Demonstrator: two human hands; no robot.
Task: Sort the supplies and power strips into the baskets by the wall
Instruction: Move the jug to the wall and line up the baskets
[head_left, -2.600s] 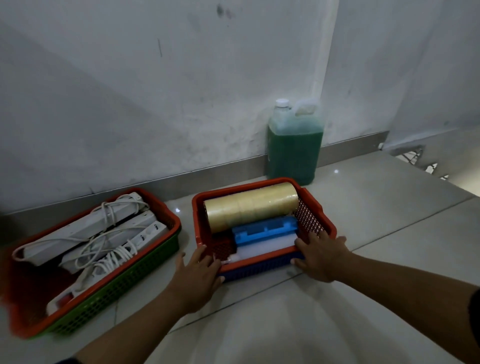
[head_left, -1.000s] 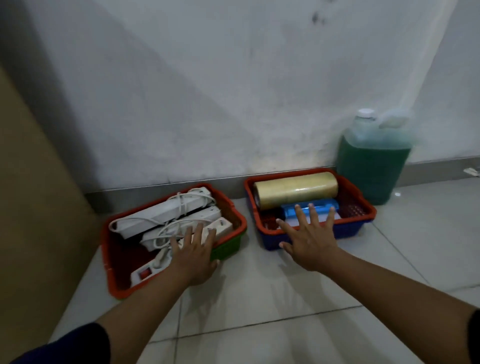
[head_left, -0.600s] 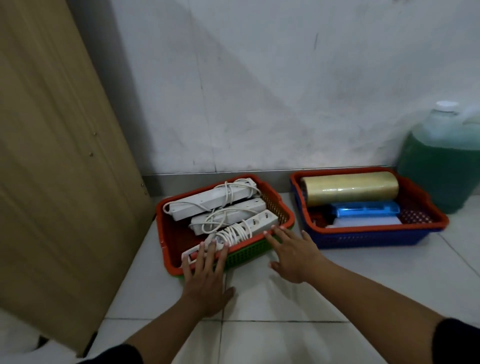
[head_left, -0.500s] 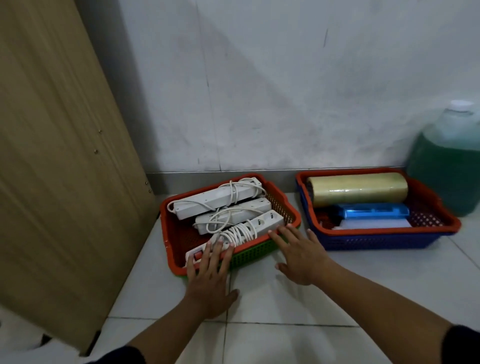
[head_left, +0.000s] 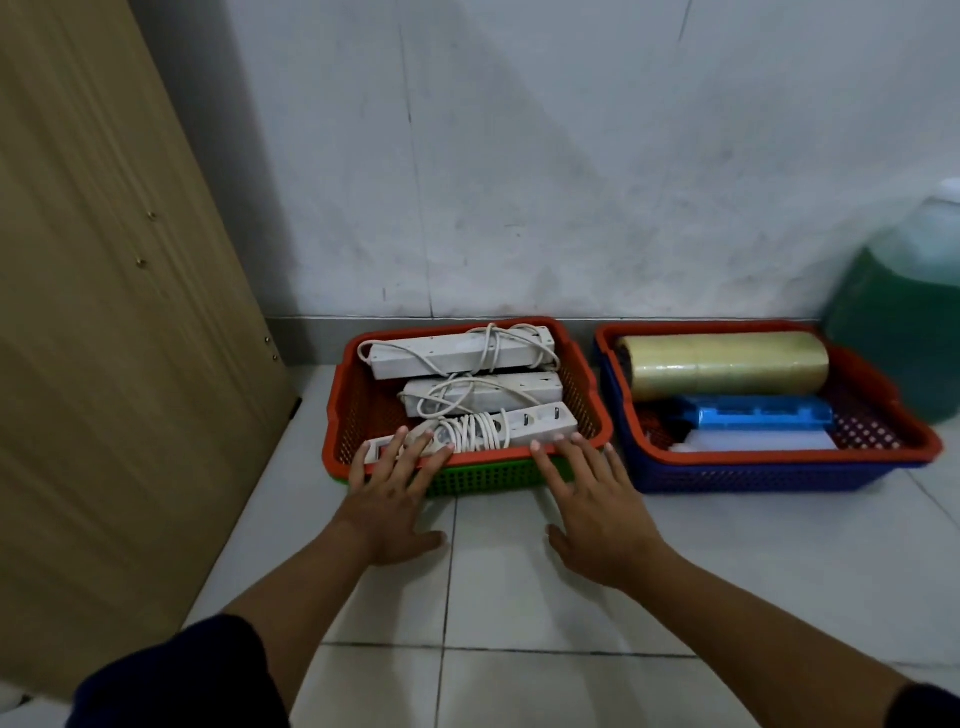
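Observation:
A red basket nested in a green one (head_left: 483, 475) sits by the wall and holds three white power strips (head_left: 462, 353) with coiled cords. To its right, a red basket nested in a blue one (head_left: 769, 475) holds a roll of clear tape (head_left: 727, 366), a blue item (head_left: 753, 418) and something white. My left hand (head_left: 395, 499) lies flat with spread fingers against the left basket's front rim, fingertips touching the nearest strip. My right hand (head_left: 597, 504) is flat and spread against the same rim's right part. Neither hand holds anything.
A wooden panel (head_left: 104, 312) leans at the left, close to the left basket. A jug of green liquid (head_left: 904, 322) stands against the wall at the far right. White floor tiles (head_left: 493, 597) lie under my arms.
My hands left the right basket and moved over to the left one. Both now press its front rim, and the basket sits squarer and closer to the wall.

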